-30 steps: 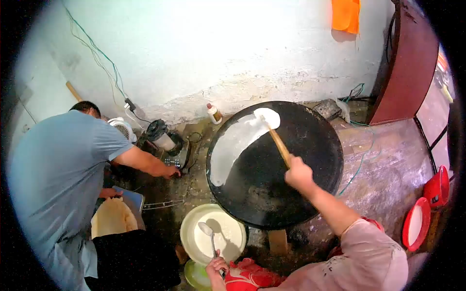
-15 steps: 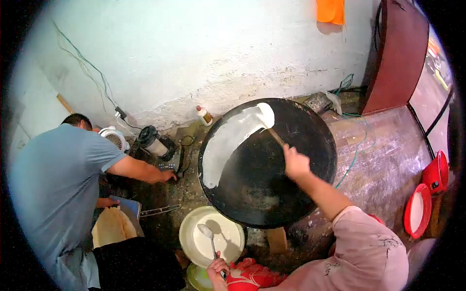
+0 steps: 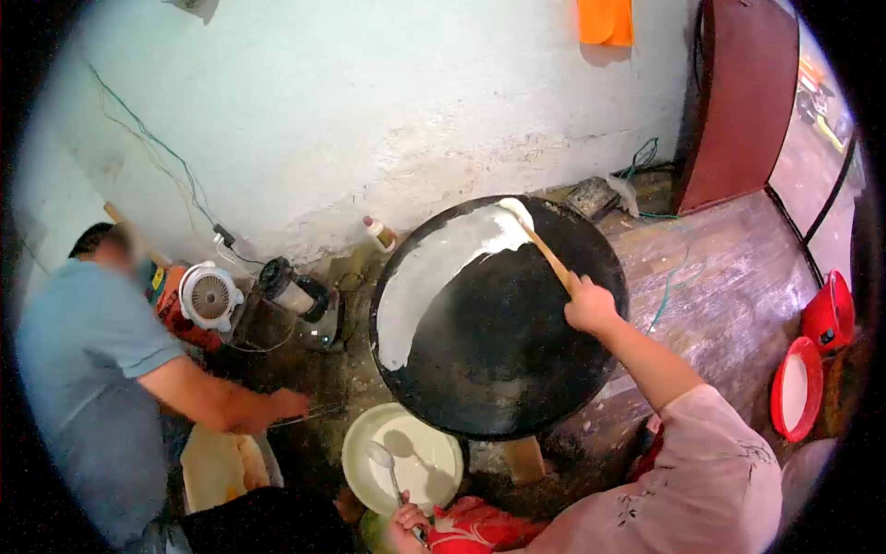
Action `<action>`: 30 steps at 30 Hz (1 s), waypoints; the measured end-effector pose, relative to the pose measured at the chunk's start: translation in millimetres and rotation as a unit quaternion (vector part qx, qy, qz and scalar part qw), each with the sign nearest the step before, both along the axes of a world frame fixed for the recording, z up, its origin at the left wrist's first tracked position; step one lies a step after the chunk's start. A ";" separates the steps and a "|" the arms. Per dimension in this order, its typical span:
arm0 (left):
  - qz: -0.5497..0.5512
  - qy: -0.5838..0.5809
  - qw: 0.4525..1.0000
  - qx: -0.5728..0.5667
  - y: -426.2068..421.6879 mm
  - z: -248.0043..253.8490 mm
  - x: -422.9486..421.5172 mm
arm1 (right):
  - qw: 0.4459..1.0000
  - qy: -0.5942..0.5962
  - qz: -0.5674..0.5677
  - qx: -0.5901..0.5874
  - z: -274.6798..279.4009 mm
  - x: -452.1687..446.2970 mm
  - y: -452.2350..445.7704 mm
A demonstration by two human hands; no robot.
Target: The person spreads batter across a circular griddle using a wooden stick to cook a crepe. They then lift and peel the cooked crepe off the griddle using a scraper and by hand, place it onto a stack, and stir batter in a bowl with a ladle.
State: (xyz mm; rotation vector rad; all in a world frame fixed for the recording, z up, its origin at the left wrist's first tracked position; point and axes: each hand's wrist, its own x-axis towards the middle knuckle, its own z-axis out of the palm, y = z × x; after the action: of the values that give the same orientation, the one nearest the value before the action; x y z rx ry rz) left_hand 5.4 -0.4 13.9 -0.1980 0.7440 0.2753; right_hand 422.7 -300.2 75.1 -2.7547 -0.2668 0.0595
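Observation:
My right hand [image 3: 589, 305] grips the handle of a wooden spreader [image 3: 550, 260]. Its head lies in white batter [image 3: 420, 272], spread in a curved band along the left and back of a large round black griddle [image 3: 508, 360]. A metal ladle [image 3: 395, 482] is held in my left hand [image 3: 409, 523], low at the front. The ladle's bowl is over a pale basin [image 3: 353, 475] that contains white batter. Next to my left hand is red patterned cloth [image 3: 475, 528].
At left, a co-worker in a blue shirt [image 3: 92, 369] reaches over folded flatbread [image 3: 221, 466]. A blender-like appliance [image 3: 293, 286], a white fan [image 3: 210, 295] and a bottle [image 3: 379, 234] stand near the wall. Red containers [image 3: 796, 392] are at right.
My right hand has moved slightly right, and the spreader now lies at a different angle along the batter's far end. The co-worker's arm has drawn back from the appliance toward the flatbread.

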 end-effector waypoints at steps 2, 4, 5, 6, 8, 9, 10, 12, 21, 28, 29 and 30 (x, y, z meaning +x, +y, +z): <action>-0.014 0.015 0.999 0.038 -0.2 24.9 10.8 | 0.991 0.031 0.027 0.128 -29.4 -2.7 -34.9; 0.006 0.039 0.998 0.043 -4.4 46.0 16.9 | 0.940 0.100 0.100 0.311 -25.7 0.7 -56.5; 0.030 0.036 0.999 0.021 -0.1 44.2 16.1 | 0.940 0.100 0.102 0.309 -23.4 8.3 -61.4; 0.054 0.031 0.998 -0.002 3.1 42.2 15.2 | 0.941 0.099 0.103 0.308 -20.2 19.0 -66.0; 0.041 -0.002 0.999 -0.017 -3.6 64.5 20.7 | 0.946 0.024 0.083 0.313 -18.0 44.6 -67.7; 0.039 -0.026 0.999 -0.027 -8.9 73.7 23.0 | 0.954 0.056 0.036 0.292 -25.2 65.4 -69.0; 0.037 -0.050 0.997 -0.038 -15.3 81.3 24.7 | 0.959 0.087 -0.011 0.268 -36.3 88.4 -70.4; 0.045 -0.023 0.999 -0.013 -29.9 97.3 32.2 | 0.947 0.114 -0.047 0.296 -53.1 122.6 -69.2; -0.050 -0.084 0.985 0.141 -55.5 90.0 43.9 | 0.973 -0.009 -0.032 0.229 -71.5 141.5 -59.4; 0.000 0.010 0.998 0.059 -47.2 79.6 52.8 | 0.991 0.057 0.026 0.119 5.6 82.3 -43.3; -0.020 0.005 0.999 0.042 -41.2 73.6 49.6 | 0.991 0.055 0.028 0.117 12.6 74.7 -48.7; -0.017 0.004 0.999 0.040 -44.1 74.6 48.5 | 0.997 0.014 -0.003 0.072 14.6 68.0 -55.7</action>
State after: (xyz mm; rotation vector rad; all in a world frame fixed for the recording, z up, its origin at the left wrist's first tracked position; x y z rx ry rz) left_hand 53.9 -44.5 88.5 -0.1082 0.7418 0.2725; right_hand 490.6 -355.9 89.7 -2.6096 -0.2450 0.0744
